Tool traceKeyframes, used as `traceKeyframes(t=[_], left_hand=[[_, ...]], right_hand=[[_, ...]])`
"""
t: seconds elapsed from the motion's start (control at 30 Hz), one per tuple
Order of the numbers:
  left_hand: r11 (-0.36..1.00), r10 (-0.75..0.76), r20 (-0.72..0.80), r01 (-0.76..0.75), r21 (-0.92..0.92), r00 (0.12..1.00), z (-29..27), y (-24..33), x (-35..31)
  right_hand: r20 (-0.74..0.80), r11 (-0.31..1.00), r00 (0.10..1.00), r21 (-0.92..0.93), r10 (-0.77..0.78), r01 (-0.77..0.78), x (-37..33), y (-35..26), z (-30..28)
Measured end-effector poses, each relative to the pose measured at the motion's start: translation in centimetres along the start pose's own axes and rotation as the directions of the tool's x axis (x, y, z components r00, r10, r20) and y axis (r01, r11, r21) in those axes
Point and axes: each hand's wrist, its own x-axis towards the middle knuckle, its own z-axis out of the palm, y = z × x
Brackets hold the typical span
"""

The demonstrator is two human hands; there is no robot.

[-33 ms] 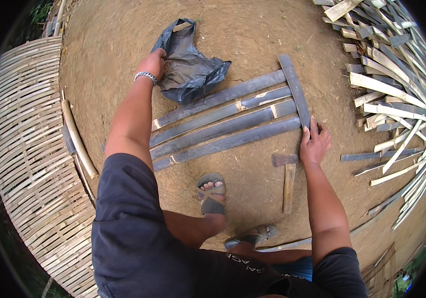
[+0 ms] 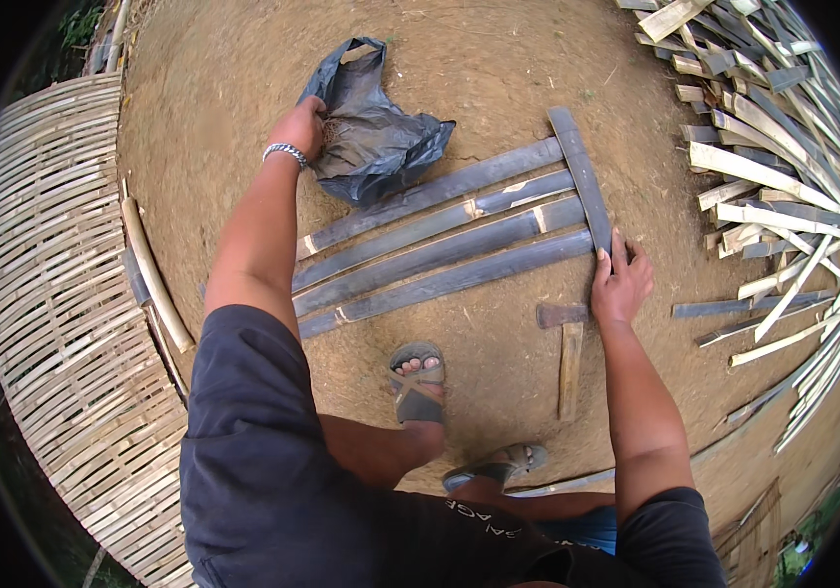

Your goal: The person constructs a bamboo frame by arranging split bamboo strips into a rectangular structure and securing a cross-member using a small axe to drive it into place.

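Note:
My left hand (image 2: 299, 129), with a chain bracelet on its wrist, is closed on the left rim of a crumpled black plastic bag (image 2: 371, 147). Small brown bits show inside the bag beside the fingers, too small to name. Several dark split bamboo strips (image 2: 459, 255) lie side by side on the ground, slanting up to the right. A shorter bamboo crosspiece (image 2: 580, 171) lies over their right ends. At its near end my right hand (image 2: 624, 278) grips it, thumb on one side and fingers on the other.
A hammer-like tool with a wooden handle (image 2: 570, 372) lies just below my right hand. To the right is a heap of split bamboo pieces (image 2: 763, 176). A slatted bamboo panel (image 2: 57, 294) fills the left side, with a loose bamboo pole (image 2: 155, 279) beside it. My sandalled feet stand near the strips.

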Motion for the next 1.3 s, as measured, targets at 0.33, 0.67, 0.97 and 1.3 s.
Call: traceKeyframes(t=[0.33, 0.67, 0.97, 1.3], left_hand=[[0.984, 0.092, -0.032, -0.096, -0.148, 0.995, -0.1, -2.1, -0.9], [0.788, -0.031, 0.087, 0.077, -0.611, 0.996, -0.6, -3.1, -1.3], [0.342, -0.150, 0.204, 0.244, -0.907, 0.967, -0.9, -4.6, -1.9], [0.323, -0.152, 0.206, 0.246, -0.914, 0.967, -1.6, -3.9, -2.5]], right_hand=[[0.019, 1.000, 1.000, 0.004, 0.015, -0.015, 0.2, -0.3, -0.5], [0.067, 0.998, 0.996, 0.015, 0.053, -0.054, 0.1, -0.4, -0.6], [0.074, 0.998, 0.996, 0.007, 0.056, -0.056, 0.1, -0.6, -0.5], [0.061, 0.998, 0.996, 0.020, 0.063, -0.064, 0.1, -0.7, -0.8]])
